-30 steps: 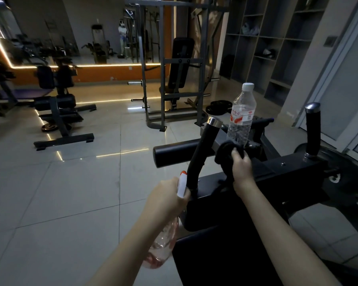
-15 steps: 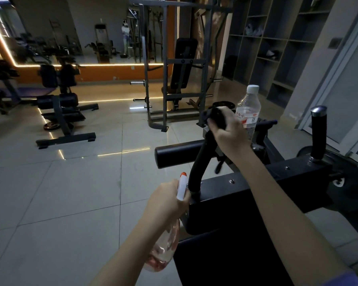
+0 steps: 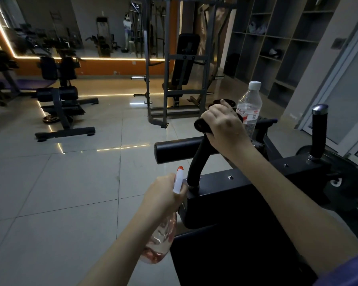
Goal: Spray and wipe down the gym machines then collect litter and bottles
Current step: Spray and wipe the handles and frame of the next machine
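Wipes upward: with right hand (image 3: pixel 221 124), grip closed round dark cloth (image 3: pixel 201 125), caps the handle (image 3: pixel 196 162) top at centre right, up from its base. Keeps spray bottle (image 3: pixel 163 239) clenched in left hand (image 3: pixel 163 194), lower centre. Leaves water bottle (image 3: pixel 249 108) uncollected behind.

The machine (image 3: pixel 246 203) is black, its right post (image 3: pixel 319 131) silver-capped, the cloth (image 3: pixel 202 125) on it black. Left of the machine the spray bottle (image 3: pixel 163 240) is clear pink with a white, orange-tipped nozzle; the water bottle (image 3: pixel 249 108) at its far end is clear, white-capped, red-and-white labelled.

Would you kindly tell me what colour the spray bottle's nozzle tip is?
The nozzle tip is orange-red; head view.
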Available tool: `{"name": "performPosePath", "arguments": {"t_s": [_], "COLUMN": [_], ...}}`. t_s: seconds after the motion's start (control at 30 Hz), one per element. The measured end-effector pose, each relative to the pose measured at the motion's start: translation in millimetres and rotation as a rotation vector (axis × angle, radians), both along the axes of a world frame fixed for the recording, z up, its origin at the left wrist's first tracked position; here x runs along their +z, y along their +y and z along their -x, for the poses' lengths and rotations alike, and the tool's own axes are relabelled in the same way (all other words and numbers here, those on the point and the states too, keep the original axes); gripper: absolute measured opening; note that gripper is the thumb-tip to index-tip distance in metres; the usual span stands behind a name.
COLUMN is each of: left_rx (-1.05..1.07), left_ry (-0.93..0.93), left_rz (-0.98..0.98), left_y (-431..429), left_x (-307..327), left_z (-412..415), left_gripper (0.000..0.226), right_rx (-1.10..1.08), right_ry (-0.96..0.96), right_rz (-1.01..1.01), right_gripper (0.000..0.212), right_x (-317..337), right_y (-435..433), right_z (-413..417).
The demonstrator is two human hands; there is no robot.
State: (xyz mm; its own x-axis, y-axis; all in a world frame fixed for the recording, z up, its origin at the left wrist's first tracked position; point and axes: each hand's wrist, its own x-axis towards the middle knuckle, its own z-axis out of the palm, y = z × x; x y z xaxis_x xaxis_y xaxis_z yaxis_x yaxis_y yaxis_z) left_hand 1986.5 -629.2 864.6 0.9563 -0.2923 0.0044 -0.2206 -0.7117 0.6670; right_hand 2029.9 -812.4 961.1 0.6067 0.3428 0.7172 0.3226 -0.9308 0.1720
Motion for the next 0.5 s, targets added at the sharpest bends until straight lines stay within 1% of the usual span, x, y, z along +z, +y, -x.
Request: {"name": "performPosePath", "arguments": {"t_s": [0.07, 0.1, 0.13, 0.23, 0.3, 0.4, 0.43, 0.5], "left_rx": [0.013, 0.022, 0.032, 0.039, 0.040, 0.041, 0.049, 0.064], "left_ry": [-0.001, 0.006, 0.010, 0.010, 0.024, 0.030, 0.039, 0.066], "left_rz": [-0.003, 0.005, 0.009, -0.013, -0.016, -0.006, -0.005, -0.001], "left_y": [2, 3, 4, 6, 8, 12, 13, 15], "left_x": [1, 1, 2, 1, -1, -5, -7, -9], "left_z": [-1, 0, -1, -2, -3, -4, -3, -3], "left_gripper": [0.037, 0.038, 0.039, 0.038, 0.034, 0.026, 0.025, 0.026], "right_rx": [0.063, 0.070, 0.051, -0.100, -0.123, -0.067, -0.056, -0.059], "right_ry": [0.058, 0.102, 0.133, 0.181, 0.123, 0.051, 0.045, 0.014], "right_rz": [0.167, 0.209, 0.212, 0.164, 0.201, 0.230, 0.223, 0.206], "right_gripper": [0.023, 0.023, 0.023, 0.028, 0.024, 0.006, 0.004, 0.006], "right_x": [1, 1, 0, -1, -11, -35, -41, -49], "right_y": [1, 1, 1, 3, 6, 17, 20, 24], "right_z": [2, 4, 4, 2, -1, -1, 0, 2]}}
